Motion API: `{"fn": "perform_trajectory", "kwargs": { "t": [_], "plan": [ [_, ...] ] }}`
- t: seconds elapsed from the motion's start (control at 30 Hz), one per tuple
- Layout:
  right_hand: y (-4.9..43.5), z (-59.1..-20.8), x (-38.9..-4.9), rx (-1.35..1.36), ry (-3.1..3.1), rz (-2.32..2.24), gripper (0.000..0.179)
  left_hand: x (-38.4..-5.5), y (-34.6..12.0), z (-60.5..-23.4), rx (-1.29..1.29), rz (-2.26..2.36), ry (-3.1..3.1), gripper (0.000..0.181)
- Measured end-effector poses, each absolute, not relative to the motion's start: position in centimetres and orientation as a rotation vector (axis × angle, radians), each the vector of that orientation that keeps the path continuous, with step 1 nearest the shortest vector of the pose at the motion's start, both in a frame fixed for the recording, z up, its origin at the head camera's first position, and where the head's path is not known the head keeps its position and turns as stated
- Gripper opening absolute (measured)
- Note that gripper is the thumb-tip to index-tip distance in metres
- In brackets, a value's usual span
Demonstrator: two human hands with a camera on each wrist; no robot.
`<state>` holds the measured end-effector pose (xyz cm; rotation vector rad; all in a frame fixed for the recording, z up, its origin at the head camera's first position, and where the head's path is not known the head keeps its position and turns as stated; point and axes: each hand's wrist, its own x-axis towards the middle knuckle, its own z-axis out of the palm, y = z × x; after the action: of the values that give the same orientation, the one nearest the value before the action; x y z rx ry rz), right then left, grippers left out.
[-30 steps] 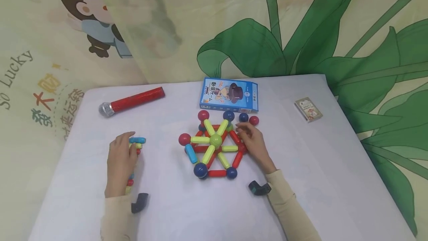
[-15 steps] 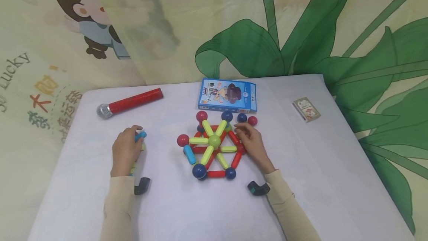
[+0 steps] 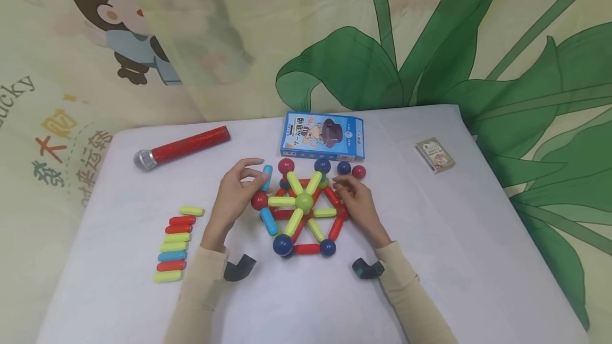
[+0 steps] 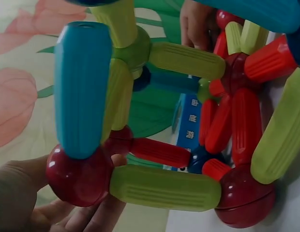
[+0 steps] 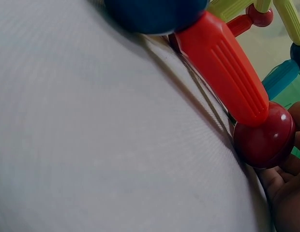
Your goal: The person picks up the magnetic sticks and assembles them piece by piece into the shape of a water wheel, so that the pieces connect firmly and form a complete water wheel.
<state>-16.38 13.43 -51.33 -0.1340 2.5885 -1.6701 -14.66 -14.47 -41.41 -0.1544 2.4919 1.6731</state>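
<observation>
A toy structure of magnetic sticks and balls stands mid-table, with a green ball [image 3: 304, 202] on top at the meeting of yellow-green sticks. My left hand [image 3: 236, 190] pinches a blue magnetic stick [image 3: 267, 177] upright, close above the red ball [image 3: 260, 200] at the structure's left corner. In the left wrist view this red ball [image 4: 80, 176] carries another blue stick [image 4: 83, 92] and hides the pinched one. On the opposite side, my right hand [image 3: 357, 200] holds the structure with curled fingers, by its red corner ball [image 5: 266, 137] in the right wrist view.
Several loose sticks [image 3: 174, 246] lie in a column at left. Behind the structure are a loose blue ball [image 3: 344, 168], a loose red ball [image 3: 359, 172] and a blue game box [image 3: 322, 136]. A red toy microphone [image 3: 184, 147] lies back left, a small card box [image 3: 435, 154] right.
My left hand has picked the blue stick off the column at left and carried it right to the structure's left corner. My right hand has stayed at the structure.
</observation>
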Motion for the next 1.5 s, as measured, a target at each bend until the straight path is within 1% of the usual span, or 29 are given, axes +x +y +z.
{"fn": "perform_trajectory", "kwargs": {
  "t": [0.23, 0.5, 0.67, 0.8, 0.9, 1.0, 1.13, 1.23, 1.33, 1.43, 1.5],
  "plan": [
    [13.3, -51.3, -16.3, -0.119, 2.585, -1.666, 0.022, -14.5, -14.2, -41.7, -0.132, 1.609, 2.481, 0.041],
    [13.1, -51.3, -16.2, -0.125, 2.582, -1.667, 0.023, -14.5, -13.6, -42.0, -0.135, 1.569, 2.489, 0.044],
    [13.0, -51.3, -16.2, -0.132, 2.574, -1.679, 0.023, -14.0, -14.3, -42.6, -0.115, 1.588, 2.575, 0.044],
    [12.9, -51.3, -16.2, -0.129, 2.566, -1.684, 0.023, -13.1, -16.2, -43.3, -0.107, 1.635, 2.676, 0.044],
    [12.9, -51.2, -16.2, -0.126, 2.568, -1.679, 0.023, -12.0, -18.8, -43.6, -0.083, 1.528, 2.828, 0.037],
    [12.9, -51.2, -16.2, -0.127, 2.574, -1.670, 0.024, -10.9, -21.8, -43.9, -0.097, 1.215, 2.993, 0.034],
    [13.0, -51.2, -16.2, -0.129, 2.591, -1.655, 0.024, -9.6, -24.5, -44.3, -0.141, 0.817, 3.001, 0.040],
    [13.1, -51.1, -16.2, -0.132, 2.598, -1.653, 0.023, -9.4, -25.4, -45.0, -0.148, 0.697, 2.992, 0.041],
    [13.1, -51.1, -16.3, -0.136, 2.598, -1.655, 0.023, -9.7, -25.5, -45.8, -0.120, 0.666, 3.070, 0.036],
    [13.1, -51.2, -16.2, -0.131, 2.590, -1.656, 0.023, -10.3, -25.2, -46.2, -0.083, 0.682, 3.151, 0.034],
    [13.2, -51.2, -16.2, -0.129, 2.587, -1.654, 0.023, -10.8, -24.5, -45.9, -0.052, 0.777, 3.167, 0.035]
  ]
}}
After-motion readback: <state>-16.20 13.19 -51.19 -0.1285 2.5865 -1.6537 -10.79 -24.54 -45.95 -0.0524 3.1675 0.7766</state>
